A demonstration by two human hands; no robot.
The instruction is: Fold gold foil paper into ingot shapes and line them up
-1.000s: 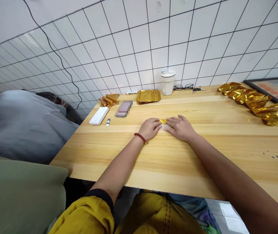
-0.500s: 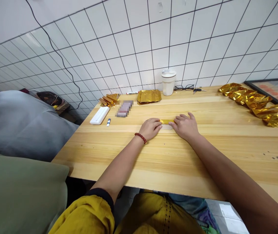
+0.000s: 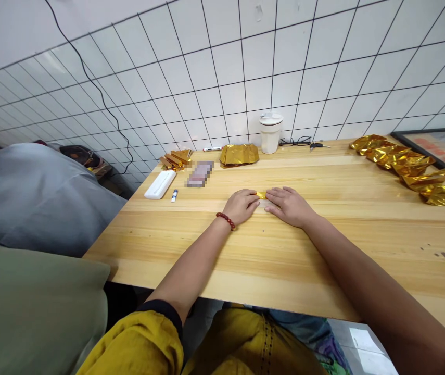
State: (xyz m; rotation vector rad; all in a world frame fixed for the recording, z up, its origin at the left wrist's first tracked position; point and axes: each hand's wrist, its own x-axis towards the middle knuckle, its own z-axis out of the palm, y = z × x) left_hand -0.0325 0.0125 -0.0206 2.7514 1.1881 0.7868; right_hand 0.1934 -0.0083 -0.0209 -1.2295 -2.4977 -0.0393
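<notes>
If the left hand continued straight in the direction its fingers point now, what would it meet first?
The left hand points rightward and slightly away; it already touches the gold foil strip, and just beyond lies the right hand.
</notes>
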